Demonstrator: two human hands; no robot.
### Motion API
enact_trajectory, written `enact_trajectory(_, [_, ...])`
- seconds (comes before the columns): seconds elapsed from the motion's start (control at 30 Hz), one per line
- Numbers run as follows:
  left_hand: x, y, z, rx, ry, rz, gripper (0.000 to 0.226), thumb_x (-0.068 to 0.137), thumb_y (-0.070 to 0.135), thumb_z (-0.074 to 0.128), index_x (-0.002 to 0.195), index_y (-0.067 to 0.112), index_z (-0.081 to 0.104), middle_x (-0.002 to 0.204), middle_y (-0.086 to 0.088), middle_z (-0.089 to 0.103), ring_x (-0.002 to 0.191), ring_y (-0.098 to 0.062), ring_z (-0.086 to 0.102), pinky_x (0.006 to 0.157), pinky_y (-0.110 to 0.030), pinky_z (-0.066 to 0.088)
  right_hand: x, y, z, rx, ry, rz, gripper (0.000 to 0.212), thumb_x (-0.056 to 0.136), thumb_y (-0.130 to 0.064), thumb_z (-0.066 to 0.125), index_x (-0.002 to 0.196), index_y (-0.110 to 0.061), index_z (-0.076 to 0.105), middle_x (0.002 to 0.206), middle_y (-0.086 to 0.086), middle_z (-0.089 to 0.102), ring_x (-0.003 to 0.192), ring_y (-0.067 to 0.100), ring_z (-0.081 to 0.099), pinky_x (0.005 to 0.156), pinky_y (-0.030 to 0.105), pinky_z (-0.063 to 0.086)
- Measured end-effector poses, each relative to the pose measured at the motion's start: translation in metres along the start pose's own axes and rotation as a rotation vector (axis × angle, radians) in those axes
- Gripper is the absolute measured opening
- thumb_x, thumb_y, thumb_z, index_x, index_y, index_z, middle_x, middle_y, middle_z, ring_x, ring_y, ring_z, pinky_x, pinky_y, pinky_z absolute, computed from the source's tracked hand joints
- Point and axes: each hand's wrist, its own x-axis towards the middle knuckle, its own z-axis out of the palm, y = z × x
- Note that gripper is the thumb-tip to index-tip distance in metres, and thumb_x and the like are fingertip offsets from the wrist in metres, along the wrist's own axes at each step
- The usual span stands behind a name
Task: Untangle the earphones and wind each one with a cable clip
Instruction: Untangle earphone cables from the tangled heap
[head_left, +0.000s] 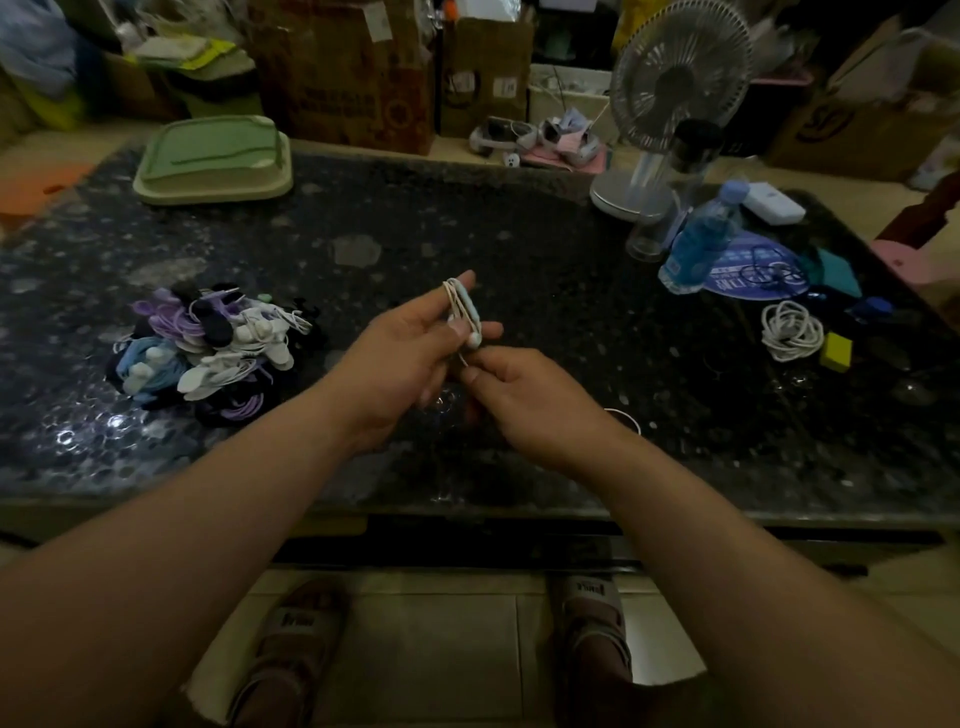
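Centre of frame: left hand (410, 353), palm turned inward, pinching a wound earphone (464, 317) between thumb and fingers, forefinger stretched up behind it. Thin off-white cord, looped into a narrow oblong skein, strapped by a smooth pale-blue clip (466, 306); rounded white bud at the lower end.

Just below and right: right hand (524, 400), fingers curled, fingertips nipping the earphone's loose cord end beneath the bud. Both hands raised above the table (467, 218), a dark, glossy, speckled stone slab.

Left of centre, on the table: heap (208, 353) of bundled earphones, cords purple, blue, white and black, with flat oval clips among them.

Right side, near the table edge: loose round coil (792, 330) of thick white cable, touching a small yellow block (836, 351).

Upper right: clear blue plastic bottle (701, 239) lying tilted on a round blue printed sheet; behind it a white fan (675, 78) with wire grille and disc base.

Upper left: shallow rectangular green tray (213, 158), rounded corners, matte.

Along the top edge: brown cardboard boxes (343, 73), creased and printed.

Bottom of frame, under the table edge: two strapped sandals (296, 639) on pale floor tiles.
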Motion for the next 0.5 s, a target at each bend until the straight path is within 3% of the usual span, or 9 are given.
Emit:
enact_trajectory(0.03, [-0.001,-0.001,0.0,0.07,0.026,0.02,0.05,0.111,0.013,0.045,0.158,0.03,0.04,0.123,-0.004,0.075,0.045,-0.003,0.053,0.045,-0.015,0.04,-0.002,-0.002,-0.001,-0.01,-0.007,-0.001,0.028,0.11,-0.029,0.048,0.092,-0.022,0.069,0.083,0.001,0.071,0.053,-0.003,0.056,0.051,0.017,0.042])
enact_trajectory(0.1, [0.001,-0.006,-0.003,0.265,0.054,0.076,0.05,0.11,0.013,0.048,0.157,0.03,0.041,0.13,0.005,0.07,0.079,0.006,0.07,0.066,-0.01,0.05,-0.003,-0.002,-0.002,-0.06,0.023,-0.025,0.028,0.108,-0.027,0.053,0.086,-0.022,0.068,0.078,-0.003,0.069,0.053,-0.003,0.057,0.049,0.018,0.042])
enact_trajectory(0.17, [0.003,-0.012,-0.007,0.538,0.008,0.146,0.05,0.11,0.02,0.05,0.156,0.037,0.042,0.139,0.017,0.063,0.114,0.014,0.061,0.096,-0.015,0.049,-0.003,0.001,-0.008,-0.164,0.098,-0.04,0.023,0.104,-0.031,0.06,0.085,-0.023,0.07,0.076,-0.004,0.07,0.061,0.003,0.064,0.058,0.03,0.052])
enact_trajectory(0.23, [0.003,-0.016,-0.007,0.673,-0.087,0.158,0.049,0.11,0.029,0.049,0.154,0.047,0.04,0.146,0.017,0.059,0.129,0.007,0.055,0.112,-0.027,0.045,-0.004,0.001,-0.017,-0.206,0.167,-0.012,0.017,0.099,-0.035,0.068,0.085,-0.026,0.072,0.077,-0.006,0.072,0.068,0.007,0.068,0.066,0.034,0.059])
enact_trajectory(0.37, [-0.004,-0.013,-0.001,0.688,-0.219,0.108,0.045,0.11,0.034,0.047,0.145,0.061,0.041,0.132,0.017,0.067,0.117,-0.003,0.064,0.108,-0.04,0.051,-0.006,0.004,-0.04,-0.124,0.259,-0.032,0.006,0.095,-0.028,0.074,0.091,-0.028,0.07,0.086,-0.008,0.073,0.078,0.005,0.07,0.073,0.03,0.06])
enact_trajectory(0.43, [-0.004,-0.012,-0.001,0.72,-0.321,0.063,0.036,0.11,0.033,0.048,0.138,0.056,0.052,0.113,0.012,0.072,0.108,-0.01,0.068,0.102,-0.049,0.053,-0.007,0.007,-0.049,-0.082,0.245,-0.098,0.005,0.096,-0.022,0.073,0.096,-0.027,0.07,0.091,-0.008,0.072,0.083,0.004,0.069,0.076,0.024,0.059])
enact_trajectory(0.5, [-0.008,-0.006,0.003,0.601,-0.442,0.011,0.035,0.11,0.026,0.05,0.14,0.043,0.056,0.11,0.004,0.074,0.097,-0.012,0.071,0.095,-0.044,0.056,-0.006,0.01,-0.054,0.026,0.195,-0.129,0.008,0.098,-0.016,0.07,0.103,-0.022,0.071,0.094,-0.005,0.072,0.083,0.003,0.07,0.072,0.017,0.056])
